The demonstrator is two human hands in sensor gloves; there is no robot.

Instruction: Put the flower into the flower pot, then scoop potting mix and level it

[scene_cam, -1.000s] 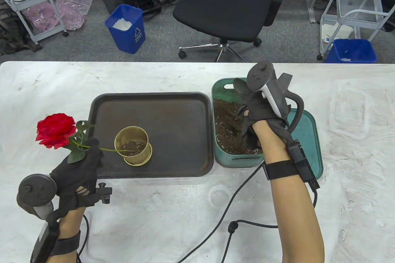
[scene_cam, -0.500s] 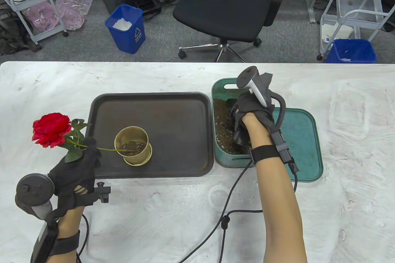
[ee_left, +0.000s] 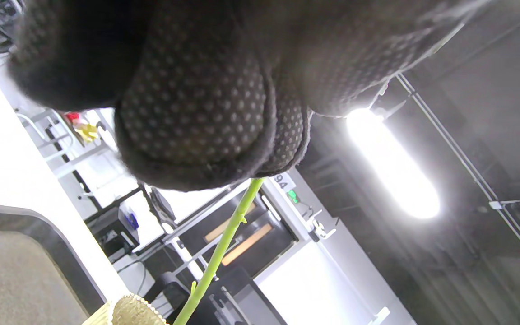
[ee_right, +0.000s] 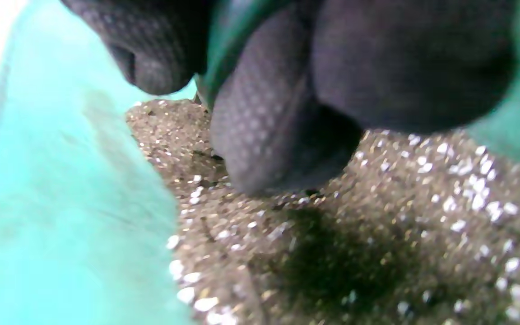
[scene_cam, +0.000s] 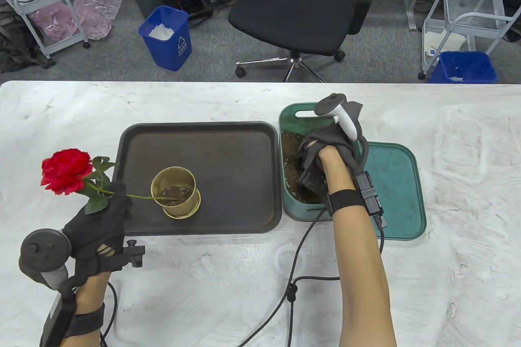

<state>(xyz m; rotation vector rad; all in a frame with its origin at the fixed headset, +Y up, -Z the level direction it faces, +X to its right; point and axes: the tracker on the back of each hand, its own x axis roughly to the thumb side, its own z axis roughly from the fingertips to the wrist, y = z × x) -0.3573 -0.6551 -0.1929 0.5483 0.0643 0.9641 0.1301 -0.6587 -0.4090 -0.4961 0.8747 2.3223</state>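
Observation:
A red rose point(scene_cam: 65, 170) lies tilted, its green stem point(scene_cam: 140, 197) running right into the gold ribbed flower pot point(scene_cam: 176, 192) on the dark tray point(scene_cam: 203, 135). My left hand point(scene_cam: 110, 208) pinches the stem just below the leaves. The left wrist view shows my fingers point(ee_left: 197, 113) closed on the stem point(ee_left: 224, 243) above the pot rim point(ee_left: 127, 311). My right hand point(scene_cam: 317, 156) is down inside the green bin point(scene_cam: 293, 113) of potting mix point(scene_cam: 290, 147). Its fingers point(ee_right: 264, 126) curl round a dark green scoop handle point(ee_right: 228, 49) just over the mix point(ee_right: 332, 248); the scoop's bowl is hidden.
The bin's green lid point(scene_cam: 399, 184) lies flat to the right of the bin. Glove cables point(scene_cam: 301, 249) trail over the white table near the front edge. An office chair point(scene_cam: 301, 9) and blue waste bins stand beyond the far edge.
My right hand has swung left and dropped lower into the bin, towards its near end. The rose has drifted slightly left while my left hand keeps its hold.

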